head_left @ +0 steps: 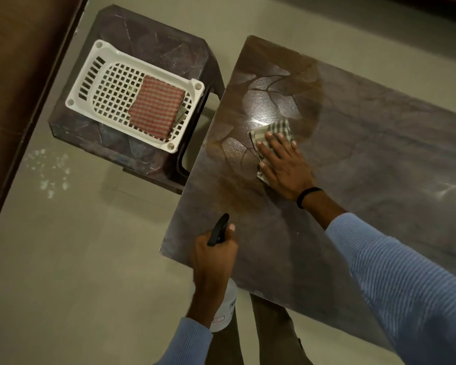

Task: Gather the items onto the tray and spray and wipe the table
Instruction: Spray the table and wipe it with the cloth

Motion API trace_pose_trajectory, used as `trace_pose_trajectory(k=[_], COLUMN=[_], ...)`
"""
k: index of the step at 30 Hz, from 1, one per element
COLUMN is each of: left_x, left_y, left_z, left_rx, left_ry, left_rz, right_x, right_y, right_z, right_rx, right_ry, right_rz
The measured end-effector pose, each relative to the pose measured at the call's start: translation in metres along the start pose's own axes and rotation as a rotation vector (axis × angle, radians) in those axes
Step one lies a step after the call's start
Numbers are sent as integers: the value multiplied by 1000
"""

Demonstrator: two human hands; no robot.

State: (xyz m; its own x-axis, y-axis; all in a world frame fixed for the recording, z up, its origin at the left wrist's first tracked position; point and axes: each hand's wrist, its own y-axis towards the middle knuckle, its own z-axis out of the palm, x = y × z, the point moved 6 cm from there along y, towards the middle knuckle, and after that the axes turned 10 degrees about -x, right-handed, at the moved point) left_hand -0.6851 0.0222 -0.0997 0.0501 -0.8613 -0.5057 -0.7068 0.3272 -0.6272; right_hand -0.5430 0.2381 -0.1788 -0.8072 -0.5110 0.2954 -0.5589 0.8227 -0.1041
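Table (340,206): dark marbled top, bare of loose items. A wet, shiny patch lies toward its 11 o'clock end.

Right hand (284,164): fingers spread flat, palm down, pressing a checked cloth (273,133) onto the wet patch. Nothing gripped; the cloth is pinned under the hand.

Left hand (213,262): fingers curled tight around the neck of a spray bottle (223,306), held at the table's 7 o'clock corner, black nozzle pointing toward 12 o'clock.

Tray (95,75): white, slotted, resting on a stool (153,40) at 10 o'clock from the table, apart from it. It holds a red checked cloth (156,106), with something half hidden beneath.

Step in hand: wiping, judged from the flat hand and the gathered tray. Next move likely calls for sweeping the cloth toward the dry 3 o'clock end, with fresh spray there first.

Writing: the bottle carries a small label, too blurred to read.
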Motion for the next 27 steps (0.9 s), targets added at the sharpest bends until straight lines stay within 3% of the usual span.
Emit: trace_pose_trajectory(k=[3,9,13,18,20,22,25,27], left_x=[6,10,11,12,13,15,17,18], left_y=[4,16,22,32,37,39,42,44], left_z=[-15,-39,-55,-72,-78,-80,-78,-76], left_rx=[-36,-158,-245,-257,-249,-241,-238,-254], left_ry=[-31,-61,-50,-67,-81,-92,-84,-88], left_rz=[-7,146,208,184,194,214,227,236], right_x=[8,42,107,173,141,95,59,71], right_y=[4,33,40,-76,-98,-82,-12,39], right_z=[2,12,28,61,62,49,22,16], right_rx=[-30,-78,-67,37,29,-35,-135,-185], right_ry=[16,25,28,87,44,23,6,26], right_rz=[73,180,-39,-333,-261,-63,193,264])
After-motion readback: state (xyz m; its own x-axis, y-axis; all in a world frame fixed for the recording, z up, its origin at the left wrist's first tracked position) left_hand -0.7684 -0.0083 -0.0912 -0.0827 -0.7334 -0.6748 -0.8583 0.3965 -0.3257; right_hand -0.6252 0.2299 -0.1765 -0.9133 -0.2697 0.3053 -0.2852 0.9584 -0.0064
